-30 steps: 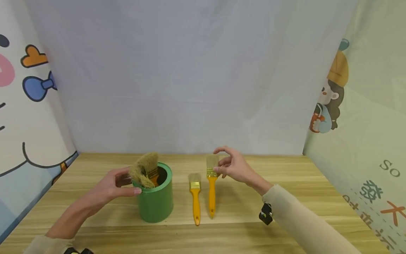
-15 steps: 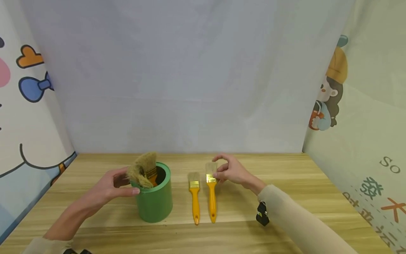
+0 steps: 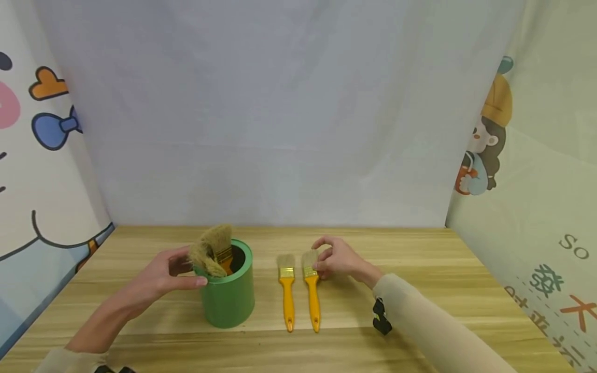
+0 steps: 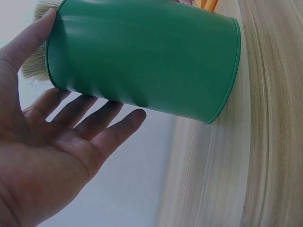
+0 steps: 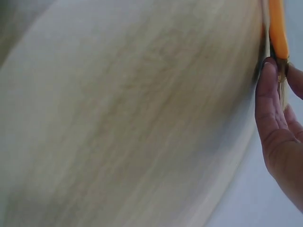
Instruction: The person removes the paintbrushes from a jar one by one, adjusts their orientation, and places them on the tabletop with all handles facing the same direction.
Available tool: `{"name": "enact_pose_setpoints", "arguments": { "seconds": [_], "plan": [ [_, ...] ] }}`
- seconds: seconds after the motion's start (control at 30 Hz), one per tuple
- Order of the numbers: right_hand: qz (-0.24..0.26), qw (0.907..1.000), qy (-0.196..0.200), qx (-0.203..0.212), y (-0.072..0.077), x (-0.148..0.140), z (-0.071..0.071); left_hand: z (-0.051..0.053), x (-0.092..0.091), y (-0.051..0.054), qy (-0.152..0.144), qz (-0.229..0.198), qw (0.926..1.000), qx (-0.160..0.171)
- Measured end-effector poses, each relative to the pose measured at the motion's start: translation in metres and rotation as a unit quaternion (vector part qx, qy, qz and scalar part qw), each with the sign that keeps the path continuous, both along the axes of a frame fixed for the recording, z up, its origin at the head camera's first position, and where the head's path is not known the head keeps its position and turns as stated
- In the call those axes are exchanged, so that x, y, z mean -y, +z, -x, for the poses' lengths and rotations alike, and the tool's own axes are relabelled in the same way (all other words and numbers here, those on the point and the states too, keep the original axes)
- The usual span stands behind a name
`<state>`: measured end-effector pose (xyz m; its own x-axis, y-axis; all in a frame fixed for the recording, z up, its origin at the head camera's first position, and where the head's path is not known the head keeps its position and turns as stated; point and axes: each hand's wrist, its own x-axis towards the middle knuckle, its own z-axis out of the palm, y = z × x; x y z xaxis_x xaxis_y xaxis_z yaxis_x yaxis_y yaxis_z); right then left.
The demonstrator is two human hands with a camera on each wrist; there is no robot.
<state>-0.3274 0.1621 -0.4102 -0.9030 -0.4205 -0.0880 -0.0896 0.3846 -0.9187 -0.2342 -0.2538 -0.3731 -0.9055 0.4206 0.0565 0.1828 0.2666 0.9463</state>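
A green can (image 3: 228,298) stands upright on the wooden table with a large, splayed-bristle paintbrush (image 3: 216,243) leaning in its mouth, bristles up. My left hand (image 3: 158,272) holds the can's left side, thumb at the rim and fingers against the wall; several fingertips pass behind the can in the left wrist view. To the right lie two yellow-handled paintbrushes with bristles pointing away. My right hand (image 3: 340,259) pinches the right paintbrush (image 3: 312,298) near its metal band, low at the table. The left paintbrush (image 3: 287,298) lies alongside it, apart from both hands.
The wooden table (image 3: 410,311) ends at a pale hanging cloth (image 3: 280,129) at the back. Printed cloths with cartoon figures stand at the left (image 3: 51,181) and right (image 3: 527,207). Black wrist mounts sit on both forearms.
My right hand has come down and nearer with its paintbrush, which now lies level with the left one, its handle angled slightly right. My left hand and the can stay in place.
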Motion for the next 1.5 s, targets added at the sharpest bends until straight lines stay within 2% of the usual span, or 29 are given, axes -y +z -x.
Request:
{"name": "enact_pose_setpoints", "arguments": {
  "seconds": [0.37, 0.7, 1.1, 1.5],
  "plan": [
    [-0.044, 0.9987, -0.001, -0.024, 0.0009, 0.0018, -0.0015, -0.0002, 0.0000, 0.0015, 0.001, 0.002, 1.0000, -0.007],
    [-0.105, 0.9921, 0.008, -0.069, -0.0003, -0.0016, 0.0036, -0.0012, -0.0004, 0.0004, 0.000, -0.005, 0.9998, -0.017],
    [-0.116, 0.9903, 0.003, -0.076, -0.0013, -0.0025, 0.0051, -0.0018, -0.0007, 0.0017, 0.004, 0.000, 1.0000, -0.005],
    [-0.133, 0.9863, 0.004, -0.097, -0.0025, -0.0025, 0.0067, -0.0018, -0.0005, 0.0020, -0.003, -0.005, 0.9999, -0.011]
  ]
}}
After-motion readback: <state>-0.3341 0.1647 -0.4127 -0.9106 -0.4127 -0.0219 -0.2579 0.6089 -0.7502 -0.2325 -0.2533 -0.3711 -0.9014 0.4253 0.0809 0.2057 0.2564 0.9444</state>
